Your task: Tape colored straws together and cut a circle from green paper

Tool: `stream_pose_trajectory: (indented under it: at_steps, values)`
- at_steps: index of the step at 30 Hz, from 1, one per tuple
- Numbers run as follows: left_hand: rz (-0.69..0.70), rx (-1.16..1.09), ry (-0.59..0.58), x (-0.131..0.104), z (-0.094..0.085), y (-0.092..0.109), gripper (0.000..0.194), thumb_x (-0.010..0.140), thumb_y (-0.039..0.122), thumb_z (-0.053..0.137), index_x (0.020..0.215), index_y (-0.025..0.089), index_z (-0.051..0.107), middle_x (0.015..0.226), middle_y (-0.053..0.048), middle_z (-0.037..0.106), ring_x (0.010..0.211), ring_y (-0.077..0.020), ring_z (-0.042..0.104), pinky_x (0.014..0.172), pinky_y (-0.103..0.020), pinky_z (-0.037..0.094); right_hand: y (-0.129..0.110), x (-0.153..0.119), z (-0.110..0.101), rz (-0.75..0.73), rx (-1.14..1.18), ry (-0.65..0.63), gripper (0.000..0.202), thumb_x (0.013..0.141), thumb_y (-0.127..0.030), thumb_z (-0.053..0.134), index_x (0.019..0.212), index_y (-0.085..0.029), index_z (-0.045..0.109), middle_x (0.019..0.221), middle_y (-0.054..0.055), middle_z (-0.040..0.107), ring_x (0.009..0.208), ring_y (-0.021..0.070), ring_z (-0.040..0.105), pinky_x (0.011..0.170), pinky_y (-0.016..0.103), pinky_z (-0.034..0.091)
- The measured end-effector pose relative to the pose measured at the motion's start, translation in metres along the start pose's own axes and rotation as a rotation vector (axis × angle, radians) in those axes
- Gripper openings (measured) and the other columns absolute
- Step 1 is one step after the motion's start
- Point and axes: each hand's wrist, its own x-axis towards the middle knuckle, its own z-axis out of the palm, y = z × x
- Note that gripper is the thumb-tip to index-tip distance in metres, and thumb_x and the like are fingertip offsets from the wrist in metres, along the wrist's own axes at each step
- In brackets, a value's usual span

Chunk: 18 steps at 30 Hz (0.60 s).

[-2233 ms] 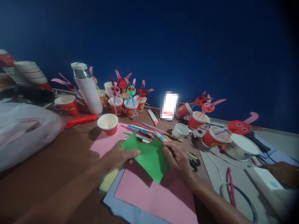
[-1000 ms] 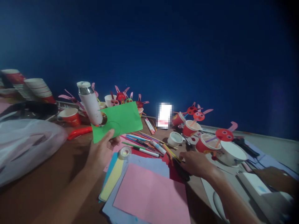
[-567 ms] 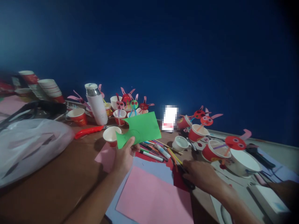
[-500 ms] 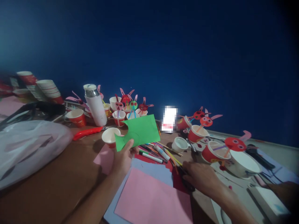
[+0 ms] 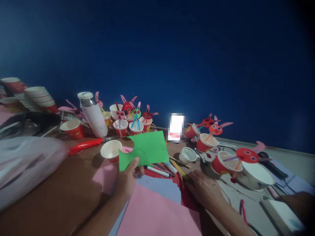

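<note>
My left hand (image 5: pixel 131 175) pinches the lower left part of a green paper sheet (image 5: pixel 152 149) between thumb and fingers, holding it above the table. The sheet has a curved bite cut out of its upper left edge and a circle drawn in pencil near the thumb. My right hand (image 5: pixel 201 186) is down at the right edge of the red paper, beside the pencils, its fingers curled downward. What lies under those fingers is hidden. Pink paper (image 5: pixel 159 213) and pale blue paper (image 5: pixel 162 188) lie below my hands. Markers (image 5: pixel 157 171) lie just behind the green sheet.
Several paper cups with rabbit-faced figures (image 5: pixel 136 114) stand at the back and right. A white flask (image 5: pixel 92 114), red-handled scissors (image 5: pixel 86 146), an open cup (image 5: pixel 111 150) and a plastic bag (image 5: pixel 31 167) are on the left. A bright phone (image 5: pixel 176 127) stands at the wall.
The view has shifted slightly. My left hand and the green sheet are a little lower. My right hand has moved slightly left, and the dark loop seen beneath it is now hidden.
</note>
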Motion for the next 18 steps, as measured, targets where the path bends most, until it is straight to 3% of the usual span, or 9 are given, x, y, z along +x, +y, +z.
stream_pose_trajectory:
  at_steps: [6,9,13,18]
  values:
    - [-0.002,-0.023,0.011,0.000,0.004,-0.001,0.018,0.070,0.027,0.066,0.065,0.018,0.051,0.050,0.007,0.051,0.043,-0.0088,0.046,0.048,-0.024,0.035,-0.002,-0.001,0.000,-0.003,-0.014,0.087,0.019,0.084,-0.021,0.045,0.074,-0.018,0.060,0.073,0.005,0.064,0.067,0.0183,0.062,0.052,0.026,0.029]
    - [0.018,-0.022,0.007,0.000,0.005,-0.001,0.016,0.069,0.025,0.066,0.069,0.018,0.052,0.053,0.008,0.053,0.043,-0.0086,0.046,0.048,-0.024,0.036,-0.010,-0.004,0.000,-0.019,0.075,0.108,0.019,0.085,-0.026,0.045,0.074,-0.019,0.059,0.073,0.004,0.065,0.067,0.0177,0.062,0.054,0.026,0.031]
    - [0.029,-0.033,0.009,0.001,0.006,-0.002,0.016,0.069,0.023,0.066,0.069,0.018,0.052,0.054,0.007,0.054,0.043,-0.0083,0.047,0.047,-0.024,0.037,-0.019,-0.009,-0.006,-0.080,0.237,-0.009,0.022,0.084,-0.039,0.050,0.076,-0.021,0.062,0.072,0.002,0.067,0.064,0.0157,0.062,0.055,0.024,0.033]
    - [0.027,-0.045,0.003,0.004,0.006,-0.004,0.015,0.069,0.022,0.066,0.070,0.017,0.052,0.053,0.007,0.054,0.043,-0.0083,0.048,0.047,-0.023,0.038,0.004,-0.016,-0.016,0.050,0.073,-0.110,0.017,0.083,-0.033,0.052,0.086,-0.021,0.063,0.081,0.005,0.068,0.075,0.0220,0.064,0.058,0.027,0.035]
